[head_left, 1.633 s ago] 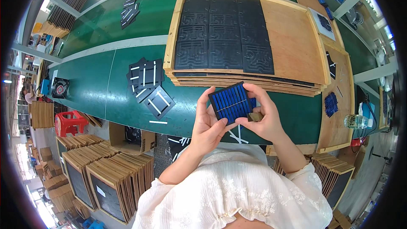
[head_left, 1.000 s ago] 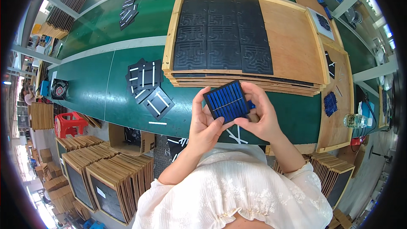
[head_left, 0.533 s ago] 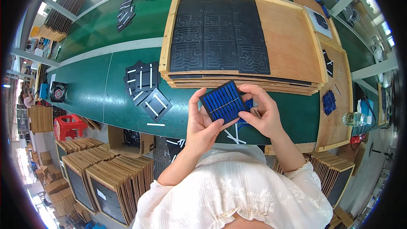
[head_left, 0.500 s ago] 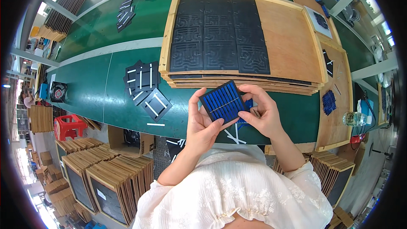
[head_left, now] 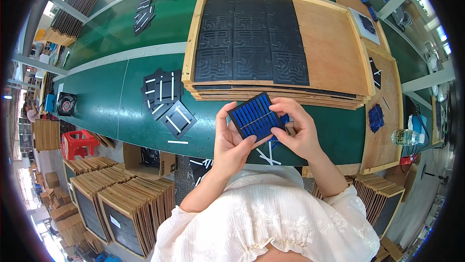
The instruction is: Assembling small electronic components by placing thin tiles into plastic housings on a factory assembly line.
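Between my two hands is a small solar panel [head_left: 255,116], black-framed with blue cell strips, tilted above the near edge of the green table. My left hand [head_left: 231,141] grips its left and lower edge, thumb on the front. My right hand [head_left: 296,128] closes on its right edge, thumb pressed on the lower right part of the face. Behind my right fingers, blue cell pieces [head_left: 286,118] lie partly hidden. White strips [head_left: 268,155] rest just below the panel. To the left are several black plates with white strips [head_left: 163,90] in an overlapping pile.
Beyond my hands stands a stack of wooden trays [head_left: 334,44], the top one partly lined with black plates. On the right, a wooden board [head_left: 380,141] carries blue strips [head_left: 376,117] and a clear bottle [head_left: 407,136]. A small fan [head_left: 66,104] and red stool [head_left: 77,144] are at left.
Almost nothing differs. My right fingers have shifted slightly along the panel's right edge; the panel stays in both hands at nearly the same place.
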A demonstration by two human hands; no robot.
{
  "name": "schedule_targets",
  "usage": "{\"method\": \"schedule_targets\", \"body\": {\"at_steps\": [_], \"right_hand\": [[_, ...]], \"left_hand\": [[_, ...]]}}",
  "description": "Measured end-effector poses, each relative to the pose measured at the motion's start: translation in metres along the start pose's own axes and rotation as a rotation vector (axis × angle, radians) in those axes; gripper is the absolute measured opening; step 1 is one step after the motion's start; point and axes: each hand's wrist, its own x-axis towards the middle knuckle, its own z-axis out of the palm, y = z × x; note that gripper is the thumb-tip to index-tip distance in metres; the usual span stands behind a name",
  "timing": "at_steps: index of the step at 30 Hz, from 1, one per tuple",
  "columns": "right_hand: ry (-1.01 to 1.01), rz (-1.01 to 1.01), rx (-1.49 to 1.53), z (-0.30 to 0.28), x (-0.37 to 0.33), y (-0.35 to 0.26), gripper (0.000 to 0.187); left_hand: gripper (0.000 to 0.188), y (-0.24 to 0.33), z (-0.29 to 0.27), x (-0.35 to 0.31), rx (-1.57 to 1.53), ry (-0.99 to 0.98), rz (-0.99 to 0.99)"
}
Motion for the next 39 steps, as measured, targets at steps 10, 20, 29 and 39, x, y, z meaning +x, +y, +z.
{"method": "schedule_targets", "body": {"at_steps": [10,20,29,39], "right_hand": [[-0.019,0.010,-0.051,-0.003,0.000,0.003,0.042],[-0.003,0.107,0.261,-0.008,-0.001,0.006,0.047],[-0.056,0.101,0.158,0.002,0.000,0.006,0.071],[-0.056,0.190,0.217,0.003,-0.002,0.008,0.072]], "left_hand": [[0.059,0.006,0.001,0.000,-0.125,-0.009,-0.089],[0.060,0.006,0.001,-0.002,-0.164,-0.027,-0.094],[0.081,-0.003,-0.003,0.001,0.169,0.025,0.024],[0.081,0.004,-0.003,0.004,0.124,0.054,-0.023]]}}
